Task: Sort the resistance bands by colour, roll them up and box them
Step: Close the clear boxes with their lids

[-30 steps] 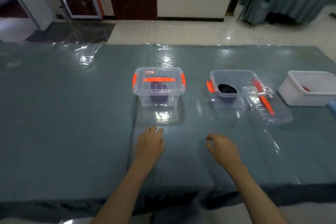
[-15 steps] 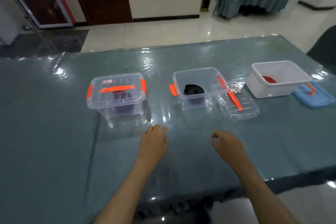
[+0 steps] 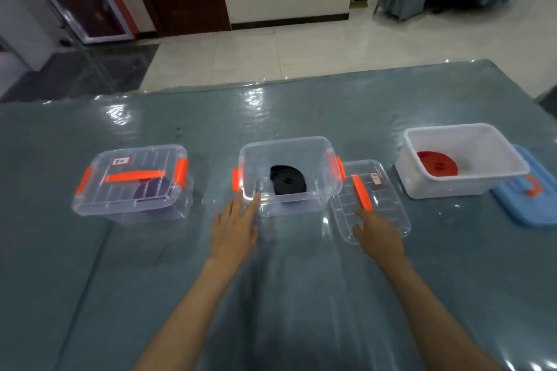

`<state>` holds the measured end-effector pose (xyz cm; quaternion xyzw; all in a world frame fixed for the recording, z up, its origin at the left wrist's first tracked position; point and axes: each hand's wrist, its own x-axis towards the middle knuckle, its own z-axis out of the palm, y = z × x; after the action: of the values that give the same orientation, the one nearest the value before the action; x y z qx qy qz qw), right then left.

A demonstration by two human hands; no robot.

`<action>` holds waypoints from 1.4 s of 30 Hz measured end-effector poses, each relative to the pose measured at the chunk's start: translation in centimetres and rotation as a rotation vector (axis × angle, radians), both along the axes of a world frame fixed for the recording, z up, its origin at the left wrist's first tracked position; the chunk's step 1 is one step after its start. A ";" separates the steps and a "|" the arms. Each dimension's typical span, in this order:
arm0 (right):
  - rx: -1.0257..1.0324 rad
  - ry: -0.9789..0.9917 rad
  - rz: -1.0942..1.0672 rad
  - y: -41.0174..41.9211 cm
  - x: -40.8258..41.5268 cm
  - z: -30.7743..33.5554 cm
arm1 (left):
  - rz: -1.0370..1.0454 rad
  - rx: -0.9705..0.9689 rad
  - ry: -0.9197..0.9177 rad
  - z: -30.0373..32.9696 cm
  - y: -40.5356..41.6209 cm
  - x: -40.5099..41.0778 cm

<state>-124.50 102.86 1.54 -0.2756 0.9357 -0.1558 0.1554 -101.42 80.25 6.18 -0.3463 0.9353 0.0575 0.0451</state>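
Since a second ago both hands have been brought forward from the bare near part of the desk (image 3: 90,250) to the middle box; the view has also swung right, so that the white tub and its blue lid are now seen whole. The left hand (image 3: 233,227) is laid out flat, fingers straight and spread narrowly, the tips touching the near left corner of the open clear box (image 3: 313,205); nothing is held by it. The right hand (image 3: 378,233) rests on the near end of the clear lid (image 3: 388,208), which lies flat just beside that box on its right; its fingers are loosely bent and whether the lid is gripped cannot be told. A rolled black band (image 3: 287,181) lies inside the open box; a rolled purple band (image 3: 150,190) is seen through the closed box (image 3: 132,187) on the left, its lid already clipped; a rolled red band (image 3: 437,163) lies in the white tub (image 3: 464,187), with the blue lid (image 3: 527,208) beside it on the desk. It is judged that sorting and rolling are finished, and that the black band's box is about to be steadied and covered; the white tub remains to be closed after it.
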 end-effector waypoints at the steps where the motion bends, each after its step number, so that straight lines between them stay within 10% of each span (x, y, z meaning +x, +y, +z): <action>1: 0.014 -0.029 -0.007 -0.1 -1.2 -0.4 | 0.013 -0.006 -0.044 -0.5 0.1 -0.4; 15: 0.100 -0.059 -0.163 -4.7 -10.6 -6.3 | 0.108 0.224 0.240 -4.5 -0.4 -0.4; 31: -0.334 -0.221 -0.333 -0.6 -14.2 -1.1 | 0.136 0.290 0.323 -4.3 0.4 -0.8; 42: -0.222 -0.018 0.138 -11.5 -11.6 5.5 | 0.250 0.357 0.717 -2.7 -2.4 -3.6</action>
<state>-136.14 91.40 7.07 -0.3535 0.8900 -0.2500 0.1429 -105.04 77.88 3.51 -0.4018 0.8180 0.3407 -0.2311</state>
